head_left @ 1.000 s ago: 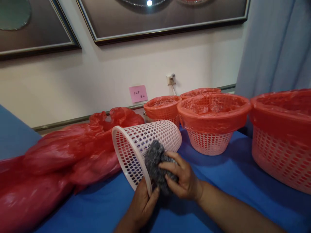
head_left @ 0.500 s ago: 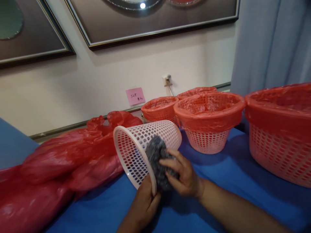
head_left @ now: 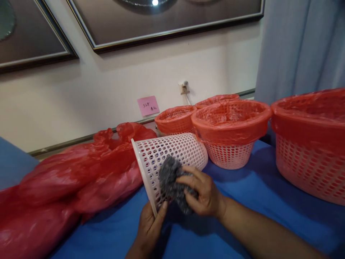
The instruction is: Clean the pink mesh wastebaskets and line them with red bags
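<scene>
Rim (head_left: 143,176) swung edge-on since earlier, the white basket (head_left: 185,149) lay sideways short of the worktop (head_left: 113,223)'s far edge; left hand (head_left: 149,225) gripping that rim, right hand (head_left: 202,192) clutching grey cloth (head_left: 169,174), wiping needed steady bracing.

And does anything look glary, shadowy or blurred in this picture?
In the head view, a white reflection glares on the central framed picture; softer highlights shine on the red plastic bags; same view, shadow darkens the blue tablecloth below the right hand, whose gray cloth looks slightly blurred.
</scene>
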`<state>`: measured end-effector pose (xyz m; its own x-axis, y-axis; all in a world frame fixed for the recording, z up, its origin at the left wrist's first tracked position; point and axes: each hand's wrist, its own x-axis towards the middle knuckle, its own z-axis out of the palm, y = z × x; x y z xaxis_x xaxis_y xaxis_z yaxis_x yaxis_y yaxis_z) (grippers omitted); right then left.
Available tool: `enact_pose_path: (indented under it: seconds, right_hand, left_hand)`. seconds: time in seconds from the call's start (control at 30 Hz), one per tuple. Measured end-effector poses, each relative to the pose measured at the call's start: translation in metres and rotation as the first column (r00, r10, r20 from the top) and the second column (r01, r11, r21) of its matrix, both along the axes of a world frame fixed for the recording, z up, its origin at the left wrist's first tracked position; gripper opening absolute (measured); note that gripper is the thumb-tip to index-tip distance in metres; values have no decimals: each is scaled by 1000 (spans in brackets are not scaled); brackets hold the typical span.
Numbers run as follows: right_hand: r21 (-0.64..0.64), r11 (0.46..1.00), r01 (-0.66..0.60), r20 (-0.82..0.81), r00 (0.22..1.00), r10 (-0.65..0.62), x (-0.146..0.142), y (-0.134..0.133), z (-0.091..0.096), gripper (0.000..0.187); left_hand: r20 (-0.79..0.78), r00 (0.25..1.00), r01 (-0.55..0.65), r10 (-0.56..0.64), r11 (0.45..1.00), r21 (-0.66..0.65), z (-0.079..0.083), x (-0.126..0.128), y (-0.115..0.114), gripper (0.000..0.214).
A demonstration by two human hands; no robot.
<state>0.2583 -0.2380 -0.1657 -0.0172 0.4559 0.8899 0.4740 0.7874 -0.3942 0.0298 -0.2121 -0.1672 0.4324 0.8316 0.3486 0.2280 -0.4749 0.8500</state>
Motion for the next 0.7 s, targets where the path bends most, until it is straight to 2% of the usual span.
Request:
enact_pose_path:
  seconds: [0.07, 0.13, 0.2, 0.23, 0.27, 0.33, 0.4, 0.43, 0.53, 0.7]
  right_hand:
    - [-110, 969, 219, -153, 960, -235, 11, 16, -6, 43]
    - [-246, 897, 366, -273, 862, -427, 24, 33, -11, 39]
    - [-338, 850, 405, -336, 791, -511, 32, 44, -13, 37]
    - [-352, 845, 402, -348, 782, -517, 33, 46, -13, 37]
    - [-342, 856, 389, -344, 795, -499, 32, 44, -13, 37]
    - [-254, 915, 313, -285, 880, -380, 23, 32, -9, 39]
    - [-107, 985, 138, -163, 975, -154, 10, 12, -4, 43]
    - [-38, 999, 32, -97, 995, -35, 3, 3, -1, 46]
    - [78, 979, -189, 1, 982, 189, -10, -17, 5, 53]
    - [87, 965, -247, 51, 969, 243, -9, -19, 12, 49]
  left_hand:
    - [-5, 999, -39, 39, 999, 6, 2, 2, 0, 44]
    - [-52, 998, -44, 47, 998, 52, 2, 2, 0, 44]
    - [-115, 993, -27, 39, 994, 105, 0, 1, 0, 43]
    - [-147, 989, -7, 25, 993, 119, 0, 2, 0, 43]
    - [-178, 984, 17, 5, 992, 123, 0, 2, 1, 43]
    - [-226, 973, 80, -51, 990, 117, 3, 5, 1, 44]
    - [-248, 962, 147, -113, 982, 120, 7, 9, 0, 44]
    - [-251, 957, 177, -142, 976, 123, 8, 10, 0, 43]
    - [-204, 962, 203, -180, 974, 97, 7, 9, -2, 48]
    - [14, 992, 123, -122, 992, -24, -3, -5, -5, 59]
